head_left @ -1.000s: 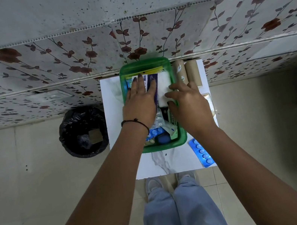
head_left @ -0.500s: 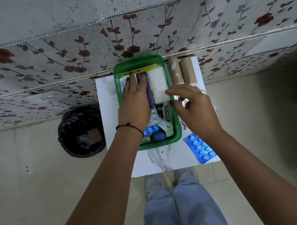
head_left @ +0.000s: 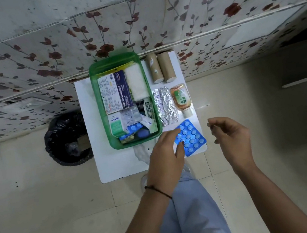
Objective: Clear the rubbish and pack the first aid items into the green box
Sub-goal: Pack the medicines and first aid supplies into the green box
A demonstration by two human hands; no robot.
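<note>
A: How far along is the packing?

B: More than half, I'd judge. The white table (head_left: 112, 164) carries the green box (head_left: 99, 105), which stands at its far edge and is already crowded: a dressings carton (head_left: 116, 94), a white gauze pad (head_left: 136, 83), small cartons and blister strips.

A: And the rubbish?

B: The bin (head_left: 66, 140) stands on the floor just left of the table, black-lined, with a scrap inside. Two bare cardboard tubes (head_left: 160, 67) lie right of the box; they look like rubbish not yet cleared.

A: What is unpacked?

B: Below the tubes, a crinkled foil strip (head_left: 165, 106), an amber plastic bottle (head_left: 181, 99) with a white cap, and a glossy blue blister card (head_left: 191, 137) of round tablets.

A: The hands?

B: The left hand (head_left: 165, 155) hangs loose over the card's near corner, fingers spread, gripping nothing; whether it touches, I can't tell. The right hand (head_left: 230, 135) is empty, fingers curled, off the table's right edge.
</note>
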